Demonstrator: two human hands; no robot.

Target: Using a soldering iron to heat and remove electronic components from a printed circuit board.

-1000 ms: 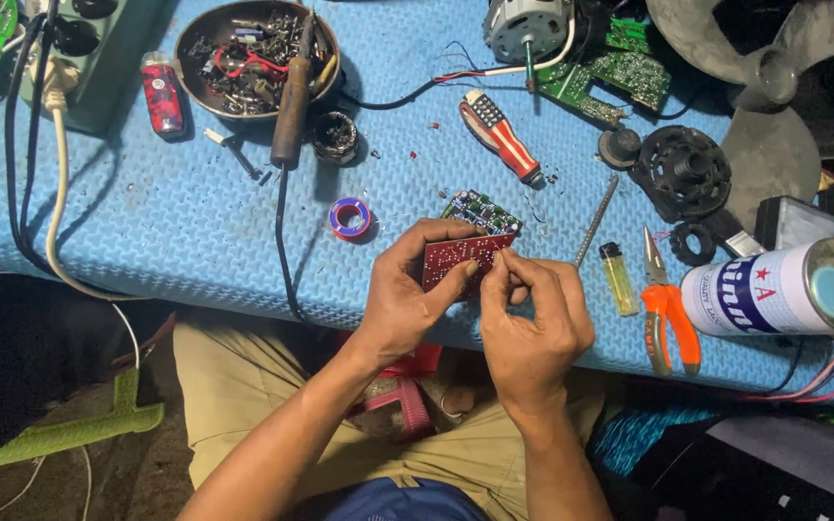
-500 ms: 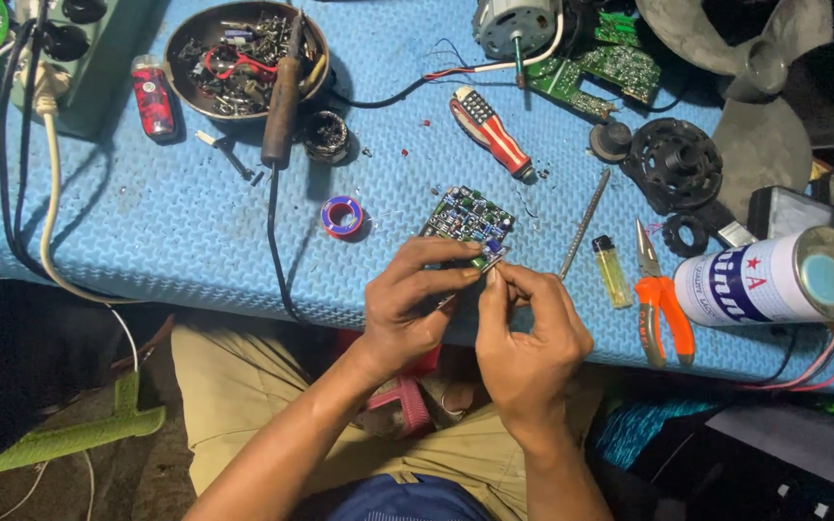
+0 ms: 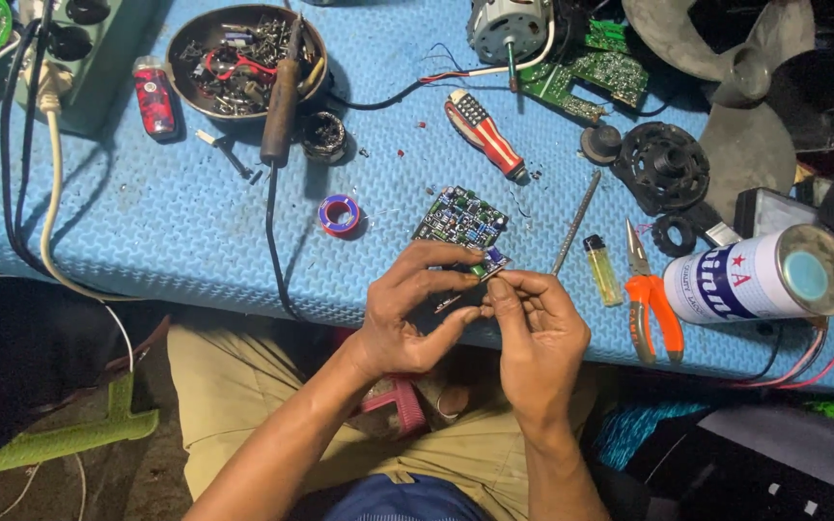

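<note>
Your left hand (image 3: 407, 323) is curled around the near end of a small circuit board (image 3: 462, 224), thumb and fingers closed on its lower edge. Your right hand (image 3: 533, 333) meets it from the side, fingertips pinched shut at the board's near right corner; what they pinch looks like a small component or lead, but it is too small to tell. The board sits above the near edge of the blue mat (image 3: 166, 212), its long axis running from your hands up and away, the populated face upward.

Just left of it lies a small purple spool (image 3: 339, 213). To the right lie a yellow lighter (image 3: 602, 269) and orange-handled pliers (image 3: 651, 304). Farther off rest a red screwdriver (image 3: 483, 134), a soldering iron (image 3: 280, 96) and a bowl of parts (image 3: 190, 39).
</note>
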